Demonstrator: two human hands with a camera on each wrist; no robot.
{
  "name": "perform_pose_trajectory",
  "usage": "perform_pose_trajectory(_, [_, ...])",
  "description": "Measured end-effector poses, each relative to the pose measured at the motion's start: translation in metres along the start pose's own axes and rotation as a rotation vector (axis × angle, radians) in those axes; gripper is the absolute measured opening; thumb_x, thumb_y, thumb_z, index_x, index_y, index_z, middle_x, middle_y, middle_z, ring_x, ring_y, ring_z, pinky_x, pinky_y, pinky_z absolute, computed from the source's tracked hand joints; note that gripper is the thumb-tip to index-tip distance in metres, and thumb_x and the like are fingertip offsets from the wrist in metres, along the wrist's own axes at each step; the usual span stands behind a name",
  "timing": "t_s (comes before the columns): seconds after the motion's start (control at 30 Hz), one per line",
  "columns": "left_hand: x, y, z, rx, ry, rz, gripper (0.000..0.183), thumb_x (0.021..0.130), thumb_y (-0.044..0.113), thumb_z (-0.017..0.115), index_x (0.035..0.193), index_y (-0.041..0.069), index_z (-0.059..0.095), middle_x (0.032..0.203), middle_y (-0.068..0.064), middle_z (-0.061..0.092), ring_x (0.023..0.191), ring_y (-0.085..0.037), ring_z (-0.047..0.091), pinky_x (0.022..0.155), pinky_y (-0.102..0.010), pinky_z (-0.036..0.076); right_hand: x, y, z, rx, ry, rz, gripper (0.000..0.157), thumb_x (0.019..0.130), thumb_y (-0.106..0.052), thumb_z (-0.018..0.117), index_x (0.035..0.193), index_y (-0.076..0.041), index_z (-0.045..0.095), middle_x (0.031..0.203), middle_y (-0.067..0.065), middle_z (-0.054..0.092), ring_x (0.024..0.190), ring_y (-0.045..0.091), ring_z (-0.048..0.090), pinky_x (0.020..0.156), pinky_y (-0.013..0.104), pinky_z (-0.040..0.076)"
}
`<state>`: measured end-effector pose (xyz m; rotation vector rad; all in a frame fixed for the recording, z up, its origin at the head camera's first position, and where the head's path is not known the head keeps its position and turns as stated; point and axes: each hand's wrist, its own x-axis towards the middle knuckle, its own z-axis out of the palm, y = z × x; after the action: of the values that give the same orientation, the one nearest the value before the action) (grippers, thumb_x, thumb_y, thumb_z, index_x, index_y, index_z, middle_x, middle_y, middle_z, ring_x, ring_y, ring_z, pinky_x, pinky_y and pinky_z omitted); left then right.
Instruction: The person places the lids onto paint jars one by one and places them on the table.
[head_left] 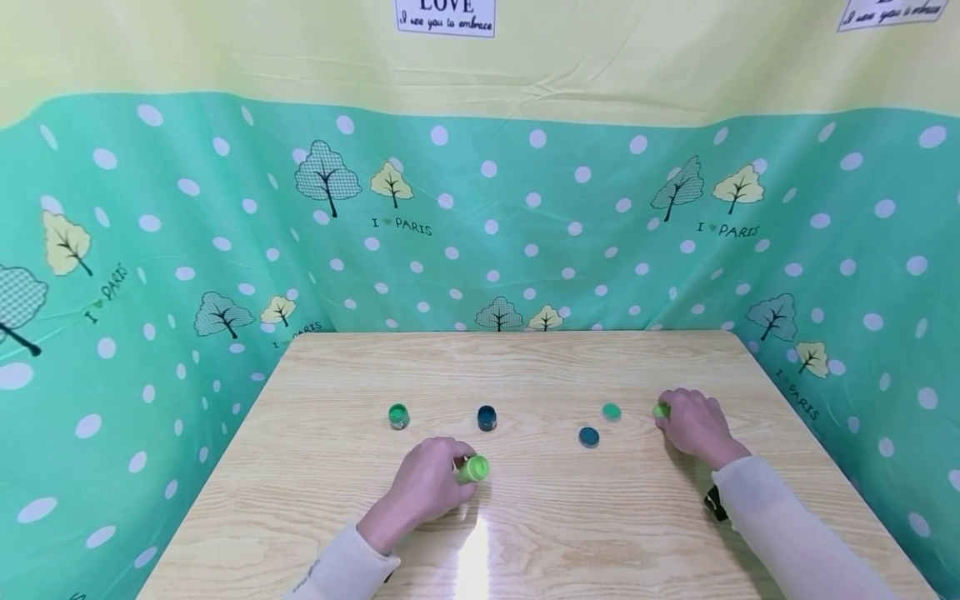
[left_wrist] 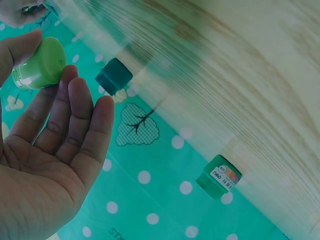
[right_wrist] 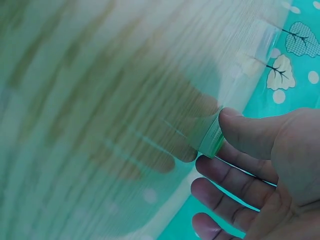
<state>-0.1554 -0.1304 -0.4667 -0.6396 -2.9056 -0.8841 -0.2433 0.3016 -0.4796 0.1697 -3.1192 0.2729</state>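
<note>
My left hand (head_left: 429, 479) pinches a small light green paint jar (head_left: 472, 469) between thumb and fingers, its mouth tilted toward the right and the camera. The left wrist view shows the other fingers stretched below that jar. Farther right, my right hand (head_left: 696, 427) holds a light green lid (head_left: 661, 410) by its edge at the tabletop; the right wrist view has the lid (right_wrist: 212, 137) on edge between thumb and index finger. Beyond the left hand stand a green paint jar (head_left: 398, 416) and a dark blue paint jar (head_left: 487, 417), both without lids.
A teal green lid (head_left: 612, 412) and a dark blue lid (head_left: 588, 437) lie flat on the wooden table (head_left: 555, 517), left of the right hand. A dotted green cloth (head_left: 525, 250) hangs around the table's back and sides.
</note>
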Motion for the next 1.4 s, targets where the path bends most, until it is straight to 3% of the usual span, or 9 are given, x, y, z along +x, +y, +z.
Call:
perform_pose_trajectory(0.23, [0.0,-0.001,0.0,0.003,0.0,-0.009,0.028,0.074,0.016,0.087,0.101,0.014,0.079,0.086,0.009,0.067,0.074,-0.004,0.056,0.064,-0.023,0.048,-0.003,0.001,0.002,0.051,0.014,0.018,0.032,0.093,-0.014,0.073,0.119,0.005,0.067,0.114,0.027,0.066,0.106,0.048,0.059,0.085,0.061,0.044])
perform_pose_trajectory(0.53, [-0.001,-0.002,0.003,0.018,0.019,0.004,0.029,0.074,0.016,0.087,0.101,0.014,0.078,0.088,0.008,0.07,0.075,-0.008,0.059,0.064,-0.023,0.048,-0.012,-0.003,-0.001,0.104,0.059,0.044,0.041,0.094,-0.018,0.074,0.125,0.007,0.064,0.122,0.031,0.063,0.111,0.052,0.057,0.086,0.06,0.042])
perform_pose_trajectory(1.0, [-0.003,0.0,0.004,0.045,0.034,0.004,0.026,0.073,0.015,0.086,0.097,0.017,0.078,0.081,0.013,0.067,0.068,-0.002,0.051,0.059,-0.022,0.044,-0.024,-0.018,-0.005,0.18,0.128,0.018,0.042,0.092,-0.018,0.076,0.124,0.007,0.066,0.117,0.028,0.067,0.105,0.048,0.061,0.088,0.061,0.042])
perform_pose_trajectory(1.4, [-0.003,0.002,0.004,0.047,0.044,0.0,0.027,0.072,0.015,0.087,0.098,0.017,0.079,0.082,0.012,0.068,0.069,-0.003,0.052,0.059,-0.022,0.044,-0.035,-0.041,-0.011,0.263,0.147,0.022,0.039,0.091,-0.015,0.076,0.124,0.004,0.068,0.118,0.025,0.068,0.105,0.043,0.064,0.086,0.058,0.051])
